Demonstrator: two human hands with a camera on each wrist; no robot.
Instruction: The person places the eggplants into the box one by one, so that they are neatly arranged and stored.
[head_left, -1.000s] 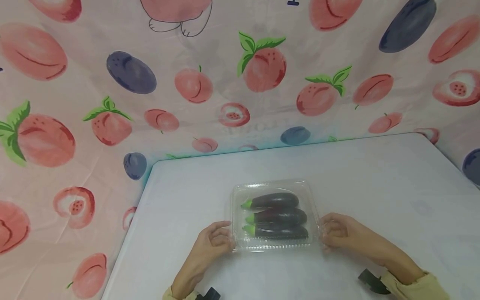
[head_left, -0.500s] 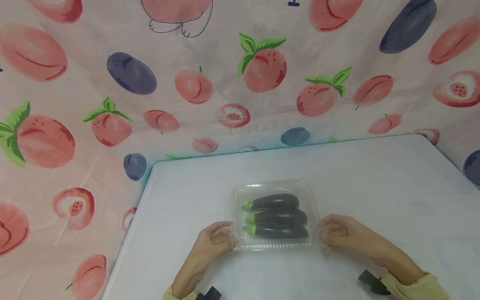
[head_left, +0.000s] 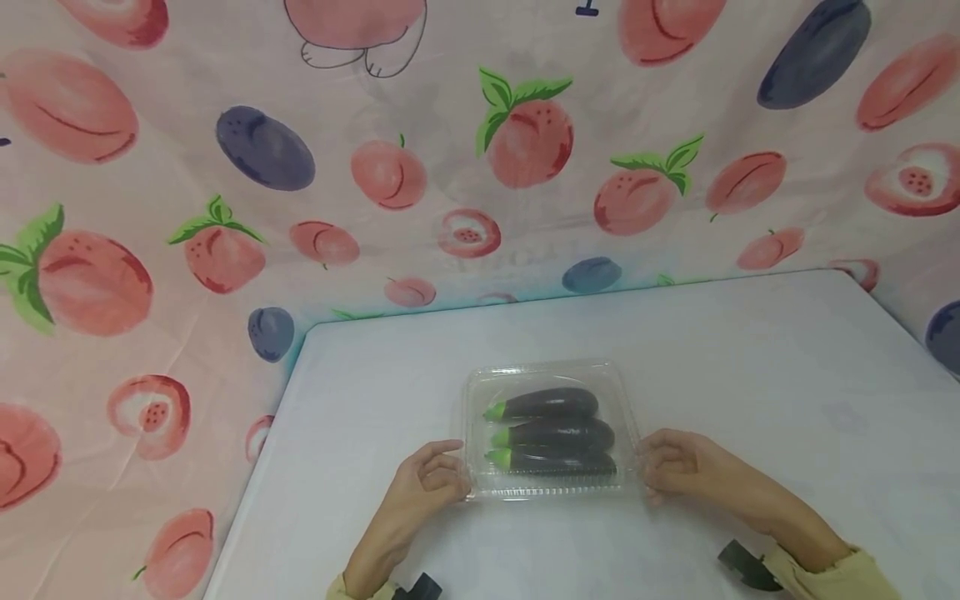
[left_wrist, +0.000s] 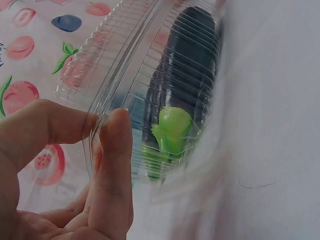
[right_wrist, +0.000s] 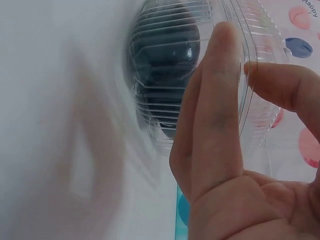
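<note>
A clear plastic clamshell box (head_left: 551, 492) sits on the white table, its lid down over three dark eggplants (head_left: 558, 434) with green stem ends pointing left. My left hand (head_left: 423, 487) pinches the box's rim at its front left; the left wrist view shows thumb and fingertips on either side of the flange, near an eggplant (left_wrist: 190, 60) behind the ribbed wall. On the opposite side, my right hand (head_left: 678, 467) pinches the rim likewise, and the right wrist view has the rounded dark end of an eggplant (right_wrist: 167, 55) inside. Whether the lid is latched, I cannot tell.
The white tabletop (head_left: 750, 358) extends around the box on all sides. Behind and to the left hangs a pink cloth (head_left: 435, 100) printed with peaches and dark blue fruit. A dark wrist device (head_left: 750, 567) shows at the right sleeve.
</note>
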